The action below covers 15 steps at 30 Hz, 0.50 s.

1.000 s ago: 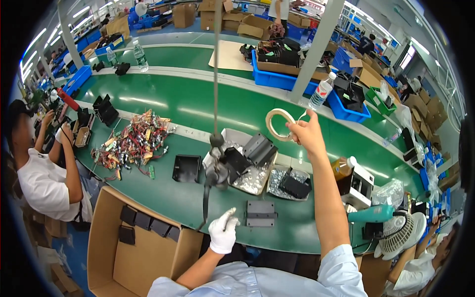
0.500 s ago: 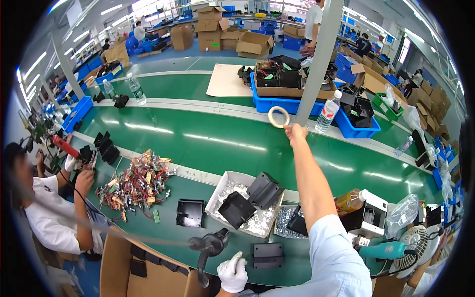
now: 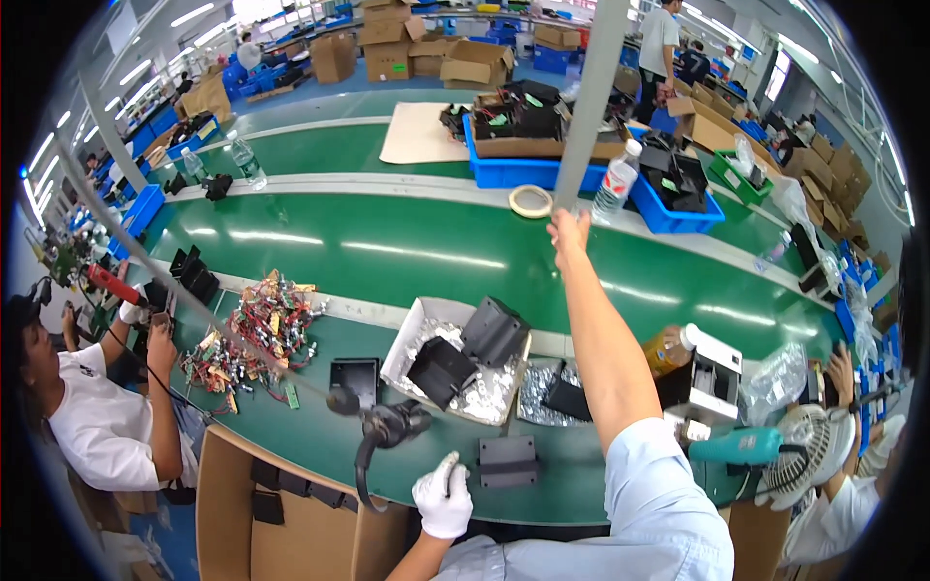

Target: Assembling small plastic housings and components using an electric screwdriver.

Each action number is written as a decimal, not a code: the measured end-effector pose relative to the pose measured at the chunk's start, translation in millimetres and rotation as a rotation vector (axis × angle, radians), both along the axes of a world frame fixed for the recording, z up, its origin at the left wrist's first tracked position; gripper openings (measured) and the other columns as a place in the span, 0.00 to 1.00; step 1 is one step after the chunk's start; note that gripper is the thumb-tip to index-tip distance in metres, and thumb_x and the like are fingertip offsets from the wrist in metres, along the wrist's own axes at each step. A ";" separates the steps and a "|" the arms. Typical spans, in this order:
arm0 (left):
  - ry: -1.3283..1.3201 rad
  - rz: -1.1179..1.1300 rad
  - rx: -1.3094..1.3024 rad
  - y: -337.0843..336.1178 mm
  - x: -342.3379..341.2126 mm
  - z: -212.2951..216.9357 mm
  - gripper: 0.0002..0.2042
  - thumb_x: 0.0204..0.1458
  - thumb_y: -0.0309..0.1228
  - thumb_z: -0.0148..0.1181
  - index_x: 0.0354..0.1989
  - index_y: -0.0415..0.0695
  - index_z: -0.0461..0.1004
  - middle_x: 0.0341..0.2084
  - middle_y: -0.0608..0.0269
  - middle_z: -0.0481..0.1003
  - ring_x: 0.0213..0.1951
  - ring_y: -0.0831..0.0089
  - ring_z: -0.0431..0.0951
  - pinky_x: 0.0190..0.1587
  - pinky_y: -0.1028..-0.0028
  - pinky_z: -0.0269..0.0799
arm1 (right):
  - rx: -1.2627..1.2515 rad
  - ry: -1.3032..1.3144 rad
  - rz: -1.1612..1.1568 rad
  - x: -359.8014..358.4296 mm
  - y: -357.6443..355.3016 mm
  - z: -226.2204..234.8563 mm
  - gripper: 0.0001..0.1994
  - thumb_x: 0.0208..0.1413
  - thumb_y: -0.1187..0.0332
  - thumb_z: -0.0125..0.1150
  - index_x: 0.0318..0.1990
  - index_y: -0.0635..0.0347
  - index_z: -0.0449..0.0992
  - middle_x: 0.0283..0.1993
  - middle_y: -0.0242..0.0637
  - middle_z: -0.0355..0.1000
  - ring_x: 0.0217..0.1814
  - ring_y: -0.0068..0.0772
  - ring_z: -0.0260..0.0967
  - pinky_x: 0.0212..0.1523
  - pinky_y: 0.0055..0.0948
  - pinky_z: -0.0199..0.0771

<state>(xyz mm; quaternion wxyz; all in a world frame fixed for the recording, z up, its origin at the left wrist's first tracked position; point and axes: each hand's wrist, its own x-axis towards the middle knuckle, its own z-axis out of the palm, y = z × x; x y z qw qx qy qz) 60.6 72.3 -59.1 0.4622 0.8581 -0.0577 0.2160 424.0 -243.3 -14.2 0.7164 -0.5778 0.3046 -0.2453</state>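
My right hand (image 3: 570, 235), bare, reaches far out to the foot of a grey post (image 3: 586, 116), its fingers apart. Beside its fingertips a roll of masking tape (image 3: 531, 214) lies flat on the metal rail. A water bottle (image 3: 616, 181) stands just right of the post. Low at the near edge, my left hand (image 3: 443, 502) wears a white glove; its fingers are closed in a pinch, and anything small between them cannot be made out. Right of it a black plastic housing (image 3: 508, 461) rests on the green bench.
A white box (image 3: 411, 329) holds small metal parts and two black housings. Wired components (image 3: 257, 334) lie piled left of it. A black screwdriver-like tool (image 3: 387, 426) hangs near my left hand. A teal power tool (image 3: 741, 445) and a fan (image 3: 804, 445) are at right; a co-worker (image 3: 116, 416) sits left.
The tape roll was upright in my right hand; now it lies flat on the rail, let go. My left hand stays near the housing. The whole view has shifted slightly.
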 end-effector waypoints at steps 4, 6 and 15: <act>-0.007 -0.023 -0.098 1.4 0.8 -16.3 0.12 0.45 0.18 0.57 0.40 0.34 0.77 0.25 0.55 0.79 0.21 0.68 0.75 0.27 0.72 0.71 | -0.273 -0.252 -0.013 -62.4 44.3 56.6 0.26 0.53 0.60 0.63 0.58 0.59 0.67 0.55 0.44 0.68 0.51 0.35 0.67 0.53 0.29 0.67; 0.264 -0.004 -0.395 0.7 -7.6 0.0 0.14 0.48 0.19 0.56 0.45 0.34 0.75 0.26 0.55 0.78 0.23 0.71 0.74 0.28 0.76 0.70 | -0.514 -0.341 -0.005 -123.1 67.6 85.0 0.19 0.54 0.62 0.62 0.52 0.57 0.74 0.58 0.46 0.67 0.58 0.37 0.64 0.57 0.31 0.62; 0.243 -0.566 -0.713 -58.2 -64.1 51.0 0.25 0.47 0.24 0.60 0.56 0.36 0.66 0.36 0.56 0.76 0.32 0.72 0.74 0.38 0.76 0.72 | -0.327 -0.402 0.292 -478.5 90.5 59.6 0.08 0.50 0.82 0.60 0.37 0.64 0.75 0.39 0.34 0.72 0.43 0.30 0.65 0.47 0.27 0.64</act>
